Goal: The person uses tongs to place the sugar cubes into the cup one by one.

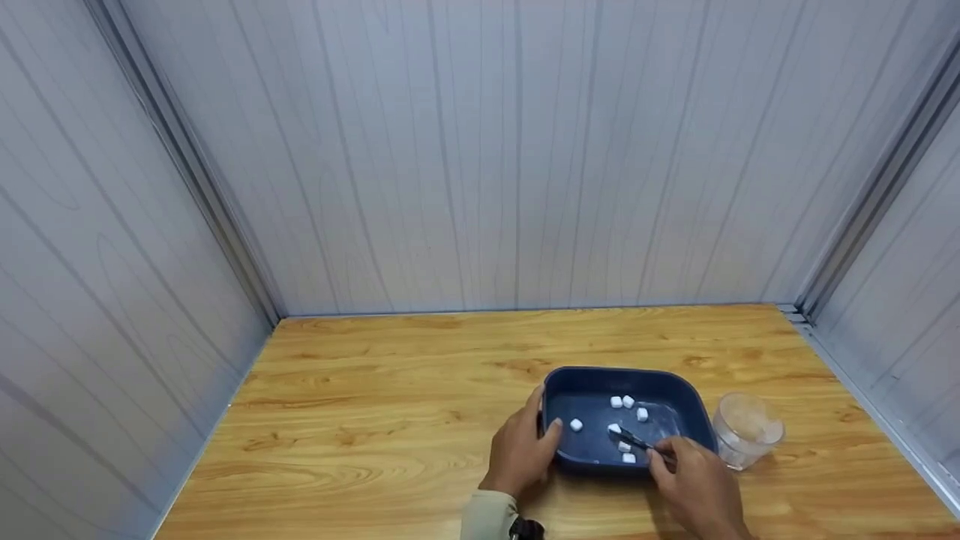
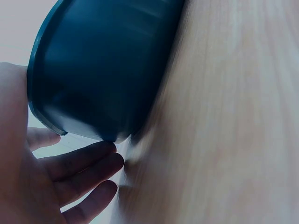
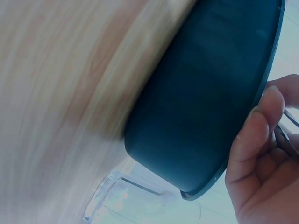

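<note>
A dark blue rectangular basin (image 1: 592, 381) with rounded corners stands on the wooden table, with several small white cubes (image 1: 642, 414) spread over its floor. My left hand (image 1: 519, 454) holds its left side, thumb over the rim and fingers along the outer wall; the left wrist view shows those fingers (image 2: 88, 172) by the wall. Between thumb and fingers my right hand (image 1: 697, 484) pinches dark tweezers (image 1: 634, 439) over the near right rim. Their tips are at one white cube (image 1: 614, 428); whether they grip it I cannot tell. In the right wrist view the tweezers (image 3: 286, 139) are mostly hidden.
A clear cup (image 1: 748, 431) stands close to the basin's right side, by my right hand; its contents are hard to make out. Pale panel walls (image 1: 480, 165) bound the wooden table (image 1: 360, 420) at the back and both sides.
</note>
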A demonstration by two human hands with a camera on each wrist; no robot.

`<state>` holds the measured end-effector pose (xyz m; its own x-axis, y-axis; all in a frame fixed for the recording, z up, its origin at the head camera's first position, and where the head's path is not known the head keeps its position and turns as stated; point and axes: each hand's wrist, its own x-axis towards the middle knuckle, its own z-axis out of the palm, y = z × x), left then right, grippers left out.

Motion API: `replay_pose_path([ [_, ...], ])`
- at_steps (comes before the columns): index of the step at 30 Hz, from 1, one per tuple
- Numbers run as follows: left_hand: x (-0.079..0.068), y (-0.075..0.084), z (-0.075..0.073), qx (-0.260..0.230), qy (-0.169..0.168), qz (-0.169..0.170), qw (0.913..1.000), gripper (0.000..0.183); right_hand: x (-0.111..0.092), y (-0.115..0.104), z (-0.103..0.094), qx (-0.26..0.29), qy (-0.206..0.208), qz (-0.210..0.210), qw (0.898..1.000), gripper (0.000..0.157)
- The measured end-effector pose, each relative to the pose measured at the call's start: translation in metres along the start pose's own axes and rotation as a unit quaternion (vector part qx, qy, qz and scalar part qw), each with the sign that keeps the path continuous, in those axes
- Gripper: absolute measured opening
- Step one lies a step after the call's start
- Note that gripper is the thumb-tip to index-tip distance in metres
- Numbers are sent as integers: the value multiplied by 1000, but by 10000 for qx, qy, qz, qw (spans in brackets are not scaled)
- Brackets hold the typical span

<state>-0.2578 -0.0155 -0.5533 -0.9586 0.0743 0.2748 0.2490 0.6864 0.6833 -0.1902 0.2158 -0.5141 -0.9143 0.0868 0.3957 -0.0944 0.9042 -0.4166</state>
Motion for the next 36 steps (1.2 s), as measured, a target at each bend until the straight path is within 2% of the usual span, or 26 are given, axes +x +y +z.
replay_pose_path([
  [8, -1, 1, -1, -80, -67, -172, 9998, 60, -1, 1, 1, 24, -76, 56, 10000, 10],
  [15, 0, 1, -1, -74, -128, -286, 9995, 60, -4, 3, 1, 130, 275, -106, 9995, 9],
  [21, -2, 1, 0, -74, -58, -178, 9998, 60, -5, 4, -3, 173, 597, -378, 9973, 8],
  [29, -1, 0, 1, -69, -58, -234, 9997, 60, -4, 3, -9, 170, 385, -158, 9990, 8],
  [36, -1, 1, 0, -91, -15, -122, 9999, 60, -3, 5, -16, 131, 259, 88, 9995, 13],
])
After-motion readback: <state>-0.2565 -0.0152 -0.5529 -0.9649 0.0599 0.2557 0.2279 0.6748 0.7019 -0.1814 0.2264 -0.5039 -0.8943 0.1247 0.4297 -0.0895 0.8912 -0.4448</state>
